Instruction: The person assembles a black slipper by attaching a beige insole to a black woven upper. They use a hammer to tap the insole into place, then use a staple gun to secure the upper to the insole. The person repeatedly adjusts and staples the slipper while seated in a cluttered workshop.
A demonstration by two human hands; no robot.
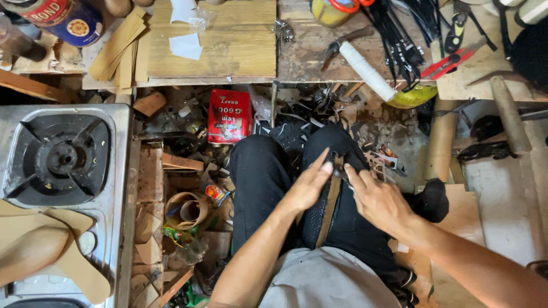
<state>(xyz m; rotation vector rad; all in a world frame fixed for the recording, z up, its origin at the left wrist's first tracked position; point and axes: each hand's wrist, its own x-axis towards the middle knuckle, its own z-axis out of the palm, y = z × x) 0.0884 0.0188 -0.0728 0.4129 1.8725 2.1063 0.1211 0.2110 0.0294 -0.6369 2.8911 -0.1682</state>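
Our left hand (308, 185) lies on a dark mesh piece (317, 219) spread over our right thigh, its fingers stretched toward one o'clock and its thumb and forefinger pinching the top end of a tan strap (330, 205). The strap runs down the mesh piece toward six o'clock. Our right hand (379, 199) sits just beside the left, at its three o'clock, with its fingers curled and its fingertips meeting the same strap end; we cannot tell whether it holds a small tool there. Both hands touch the strap near our knee.

Outward from the hands, at eleven o'clock, a red packet (229, 116) stands among scraps on the floor. At nine o'clock a roll of brown tape (188, 208) lies in the clutter, and farther at nine o'clock a gas burner (63, 157) sits in its steel stove top, with tan insoles (74, 262) resting on the stove's near end.

At twelve o'clock the wooden worktop (308, 51) carries a pale board (228, 40) with white paper scraps, a stack of tan strips (117, 48) at its left, and a blue tin (68, 20) in the far corner. At one o'clock a hammer with a white-wrapped handle (365, 68) lies on the worktop, beside a bundle of black straps (399, 34) and a red-handled cutter (454, 60).
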